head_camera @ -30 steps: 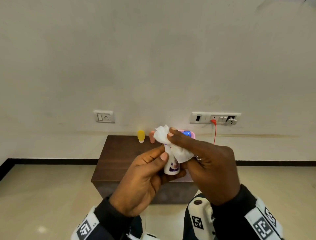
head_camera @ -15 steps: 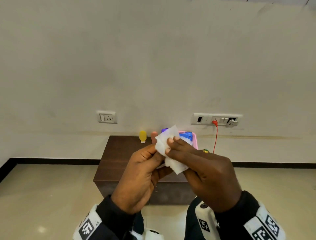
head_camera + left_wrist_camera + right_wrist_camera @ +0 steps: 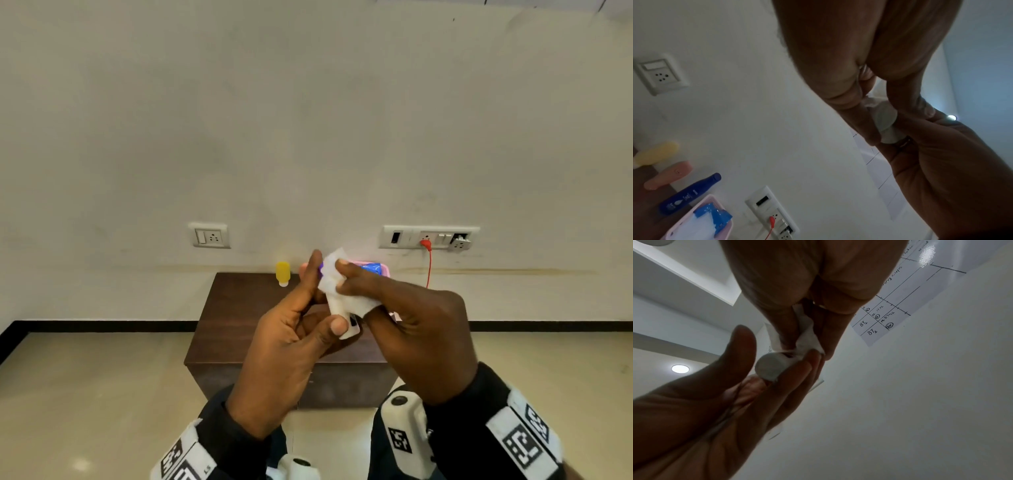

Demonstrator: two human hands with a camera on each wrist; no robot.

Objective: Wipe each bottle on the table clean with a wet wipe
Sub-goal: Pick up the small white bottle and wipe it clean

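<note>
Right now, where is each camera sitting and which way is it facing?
Head: worn on the head, facing wall and table; shows both hands wiping a white bottle with a wipe.
Left wrist: under the left hand, looking up along it; bottles and tray lower left.
Right wrist: under the right hand, looking up at the ceiling; left fingers hold the bottle's base.
Shared: every view shows the white bottle and both hands.

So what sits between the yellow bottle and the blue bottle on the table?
A peach-pink bottle, standing between the yellow bottle and the blue bottle. The left wrist view shows it; in the head view the left hand mostly hides it.
</note>
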